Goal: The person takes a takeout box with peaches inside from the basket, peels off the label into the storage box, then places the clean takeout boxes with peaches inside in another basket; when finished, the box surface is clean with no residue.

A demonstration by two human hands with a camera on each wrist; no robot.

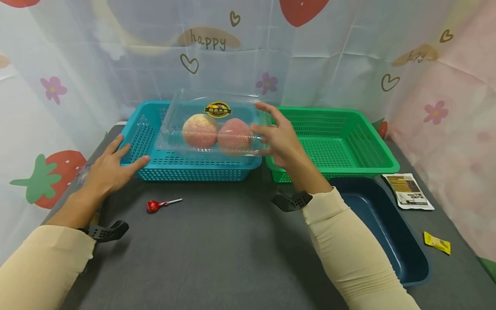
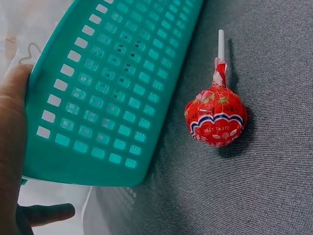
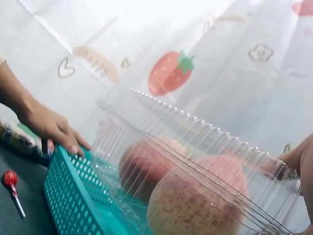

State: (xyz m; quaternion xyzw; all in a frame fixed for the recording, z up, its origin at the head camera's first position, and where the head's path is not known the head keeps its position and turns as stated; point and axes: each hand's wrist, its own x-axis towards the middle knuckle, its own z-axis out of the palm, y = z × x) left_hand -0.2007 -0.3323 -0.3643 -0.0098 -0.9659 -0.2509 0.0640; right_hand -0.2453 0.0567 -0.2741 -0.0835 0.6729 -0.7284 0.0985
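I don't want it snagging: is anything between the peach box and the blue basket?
Nothing visible is. The right hand holds the box over the basket; the left hand touches the basket's left end, to one side.

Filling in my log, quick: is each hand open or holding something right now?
Left hand: open, resting on the blue basket.
Right hand: holding the clear box.

Two peaches [image 1: 199, 130], one clear container [image 1: 218, 110], two baskets [image 1: 193, 174], one tray [image 1: 385, 226], one lollipop [image 1: 153, 206], one white-and-brown pouch [image 1: 408, 191], one yellow sachet [image 1: 437, 243]
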